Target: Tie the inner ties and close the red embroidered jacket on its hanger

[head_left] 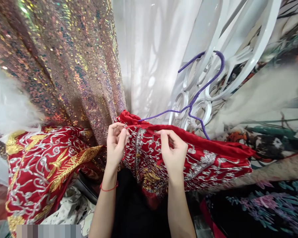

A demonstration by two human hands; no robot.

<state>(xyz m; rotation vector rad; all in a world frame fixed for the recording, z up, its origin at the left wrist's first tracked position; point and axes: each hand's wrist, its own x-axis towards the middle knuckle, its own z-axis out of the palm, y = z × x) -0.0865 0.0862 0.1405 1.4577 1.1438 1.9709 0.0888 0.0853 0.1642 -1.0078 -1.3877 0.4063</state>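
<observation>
A red garment [149, 147] with silver and gold embroidery lies draped in front of me, its plain red satin edge [201, 137] along the top. My left hand [117, 142] is closed in a pinch on a thin red cord [134, 126] at that edge. To its right, my right hand [173, 145] also pinches, thumb against forefinger, over the embroidered cloth; whatever is between those fingertips is too small to make out. Just beyond the hands a purple hanger [192, 102] leans with its hook upward, its lower ends partly behind the red edge.
More red embroidered cloth [44, 165] spreads at the left. A sequinned curtain [76, 59] hangs behind it, beside white fabric [149, 56]. A white scrolled metal frame [257, 56] stands at the back right. Black floral cloth [263, 205] lies at the lower right.
</observation>
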